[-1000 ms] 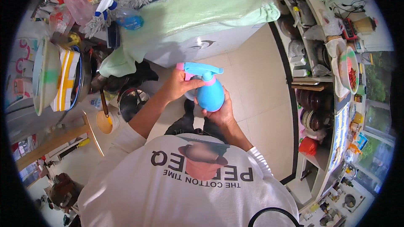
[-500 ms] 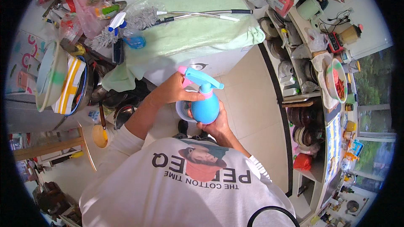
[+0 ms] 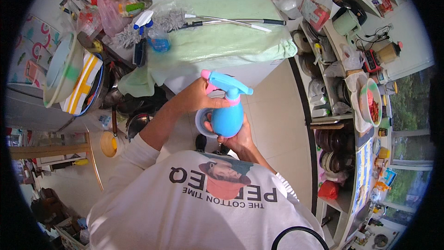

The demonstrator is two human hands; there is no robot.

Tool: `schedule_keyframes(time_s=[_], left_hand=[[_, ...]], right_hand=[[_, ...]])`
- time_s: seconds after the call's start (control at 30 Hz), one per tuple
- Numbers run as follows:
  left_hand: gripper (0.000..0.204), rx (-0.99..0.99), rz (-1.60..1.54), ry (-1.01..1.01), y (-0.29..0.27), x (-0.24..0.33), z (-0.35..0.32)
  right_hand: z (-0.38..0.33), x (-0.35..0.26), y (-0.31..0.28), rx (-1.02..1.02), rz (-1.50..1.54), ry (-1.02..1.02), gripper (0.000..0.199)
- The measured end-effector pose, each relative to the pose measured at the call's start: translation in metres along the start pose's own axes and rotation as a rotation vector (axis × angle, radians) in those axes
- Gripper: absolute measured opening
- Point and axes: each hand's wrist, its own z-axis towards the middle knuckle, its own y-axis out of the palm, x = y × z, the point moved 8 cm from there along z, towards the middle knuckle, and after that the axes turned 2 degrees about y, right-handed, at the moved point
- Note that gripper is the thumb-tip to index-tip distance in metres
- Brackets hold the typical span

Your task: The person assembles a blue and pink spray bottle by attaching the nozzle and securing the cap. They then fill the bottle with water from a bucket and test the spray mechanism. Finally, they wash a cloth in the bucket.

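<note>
In front of my chest I hold a blue spray bottle (image 3: 227, 118) with a pink collar and a pink-tipped nozzle. My left hand (image 3: 199, 98) is closed at its neck, the thumb lying across the collar below the spray head. From below, my right hand (image 3: 239, 140) cups the rounded body, its fingertips showing at the left side. Just left of the bottle a translucent round container (image 3: 201, 119) shows partly behind it. Whether my right fingers touch this container, I cannot tell.
Ahead is a chest-like white unit under a pale green cover (image 3: 222, 14), with crossed duster poles (image 3: 231, 21) and another spray bottle (image 3: 158, 41) on top. Shelves with pots and plates (image 3: 335, 141) line the right. Basins (image 3: 60, 71) stand left. A yellowish bowl (image 3: 109, 144) sits lower left.
The whole view has shifted slightly, so the surroundings sit a little lower and to the right. Both hands keep the same hold on the spray bottle.
</note>
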Motion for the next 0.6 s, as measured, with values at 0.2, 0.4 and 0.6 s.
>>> schedule_keyframes(time_s=[0.2, 0.4, 0.6], left_hand=[[0.041, 0.006, -0.035, 0.028, -0.002, -0.012, 0.005], [0.041, -0.053, -0.076, -0.036, -0.003, -0.016, 0.007], [0.039, -0.049, -0.025, 0.039, 0.0, 0.0, 0.013]], right_hand=[[0.001, -0.001, 0.004, 0.018, 0.07, 0.019, 0.072], [0.003, -0.001, 0.0, -0.005, 0.15, 0.029, 0.075], [0.004, -0.002, 0.007, -0.032, 0.185, 0.009, 0.072]])
